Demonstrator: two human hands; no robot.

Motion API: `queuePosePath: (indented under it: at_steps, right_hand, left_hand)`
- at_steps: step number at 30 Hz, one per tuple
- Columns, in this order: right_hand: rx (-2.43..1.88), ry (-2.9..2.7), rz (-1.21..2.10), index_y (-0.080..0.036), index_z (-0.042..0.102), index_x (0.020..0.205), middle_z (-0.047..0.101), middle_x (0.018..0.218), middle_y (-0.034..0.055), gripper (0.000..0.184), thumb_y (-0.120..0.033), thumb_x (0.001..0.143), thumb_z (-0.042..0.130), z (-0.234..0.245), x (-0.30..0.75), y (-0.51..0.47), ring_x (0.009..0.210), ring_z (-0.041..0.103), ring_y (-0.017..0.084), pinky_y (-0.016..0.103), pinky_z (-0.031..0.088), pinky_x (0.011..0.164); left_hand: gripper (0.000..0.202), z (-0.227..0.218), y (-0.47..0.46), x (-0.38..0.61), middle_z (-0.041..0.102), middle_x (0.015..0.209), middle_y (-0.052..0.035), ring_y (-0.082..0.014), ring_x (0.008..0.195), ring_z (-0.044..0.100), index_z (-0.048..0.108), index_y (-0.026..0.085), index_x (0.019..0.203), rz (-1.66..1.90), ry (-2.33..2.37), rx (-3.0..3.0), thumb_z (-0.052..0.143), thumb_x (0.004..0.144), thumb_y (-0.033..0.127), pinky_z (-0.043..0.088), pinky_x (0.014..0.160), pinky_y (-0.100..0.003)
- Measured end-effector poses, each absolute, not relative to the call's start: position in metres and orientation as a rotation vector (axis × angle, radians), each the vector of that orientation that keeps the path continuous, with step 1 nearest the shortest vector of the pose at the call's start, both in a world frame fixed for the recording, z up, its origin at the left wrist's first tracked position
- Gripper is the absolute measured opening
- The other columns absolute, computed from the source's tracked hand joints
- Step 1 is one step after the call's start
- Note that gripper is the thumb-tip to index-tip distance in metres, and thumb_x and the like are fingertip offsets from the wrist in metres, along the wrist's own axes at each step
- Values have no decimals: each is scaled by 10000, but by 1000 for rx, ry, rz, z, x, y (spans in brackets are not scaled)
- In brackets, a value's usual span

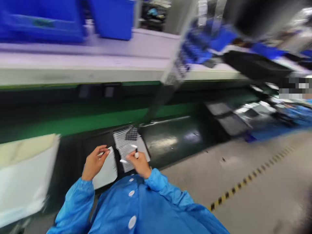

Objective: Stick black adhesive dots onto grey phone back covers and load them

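Note:
My left hand hovers over a pale flat panel with rounded corners; thumb and forefinger are pinched, and whatever lies between them is too small to make out. My right hand is closed around a short white pen-like tool with a dark end, its exact kind unclear. Under and beyond that hand lie white sheets with rows of dark stripes, one overlapping the other. Both the panel and the sheets rest on a dark mat close to my body.
A stack of white sheets or bags lies at the left. Above the bench runs a white shelf carrying blue bins. A grey post rises behind the mat. Grey trays stand further right, with a co-worker's blue sleeve beyond.

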State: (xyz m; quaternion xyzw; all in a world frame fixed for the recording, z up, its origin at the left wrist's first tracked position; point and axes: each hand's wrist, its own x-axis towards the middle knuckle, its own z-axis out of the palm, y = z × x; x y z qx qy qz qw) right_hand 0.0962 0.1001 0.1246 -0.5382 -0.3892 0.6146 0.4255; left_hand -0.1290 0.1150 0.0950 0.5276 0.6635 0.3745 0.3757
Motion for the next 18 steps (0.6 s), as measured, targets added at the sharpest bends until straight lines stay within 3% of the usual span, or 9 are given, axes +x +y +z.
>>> queuePosePath:
  at_steps: [3, 5, 7, 10, 12, 15, 18]
  right_hand:
    - [-1360, -935, 1469, -172, 658, 580, 515, 484, -58, 382, -504, 594, 846, 132, 107, 103, 509, 423, 90, 241, 328, 492]
    - [-1365, -916, 1462, -177, 664, 591, 513, 500, -65, 378, -515, 633, 830, 133, 117, 102, 528, 419, 86, 240, 319, 507]
    - [-1371, -869, 1448, -181, 667, 601, 498, 505, -72, 394, -540, 657, 820, 131, 124, 97, 532, 405, 82, 240, 309, 511]
    - [-1372, -807, 1414, -179, 683, 621, 498, 512, -77, 438, -588, 625, 841, 129, 131, 88, 534, 402, 80, 237, 312, 512]
    - [-1328, -882, 1459, -179, 713, 667, 543, 552, -73, 460, -618, 615, 840, 132, 140, 85, 558, 441, 82, 228, 344, 536]
    - [-1171, -1245, 1735, -190, 774, 863, 508, 531, -94, 521, -648, 621, 824, 145, 161, 85, 536, 434, 75, 218, 343, 537]
    - [-869, -1558, 2079, -168, 738, 1112, 379, 507, -128, 680, -562, 580, 895, 161, 186, 89, 505, 359, 59, 214, 315, 531]
  left_hand:
    - [773, 64, 151, -77, 568, 1411, -157, -309, 1232, 619, 402, 214, 1423, 963, 1493, 1415, 672, 769, 524, 549, 1003, -440]
    - [940, 54, 176, -55, 481, 1501, -186, -345, 1297, 564, 237, 210, 1527, 911, 1505, 1472, 678, 756, 519, 532, 1023, -483]
    - [1022, 53, 194, -40, 510, 1473, -207, -377, 1252, 587, 157, 168, 1562, 816, 1573, 1557, 669, 752, 521, 524, 1013, -529]
    - [962, 57, 206, -29, 643, 1297, -218, -394, 1154, 639, 238, 95, 1539, 684, 1675, 1637, 617, 772, 535, 494, 1026, -555]
    - [840, 60, 207, -27, 705, 1158, -191, -382, 1089, 675, 357, 109, 1484, 618, 1712, 1648, 565, 799, 548, 490, 1027, -543]
    - [689, 67, 202, -37, 736, 1038, -138, -380, 1003, 707, 513, 186, 1351, 515, 1678, 1710, 529, 795, 593, 518, 983, -536]
    - [655, 81, 185, -72, 739, 1085, -120, -411, 1027, 696, 630, 235, 1214, 323, 1503, 1843, 615, 704, 645, 533, 962, -554]
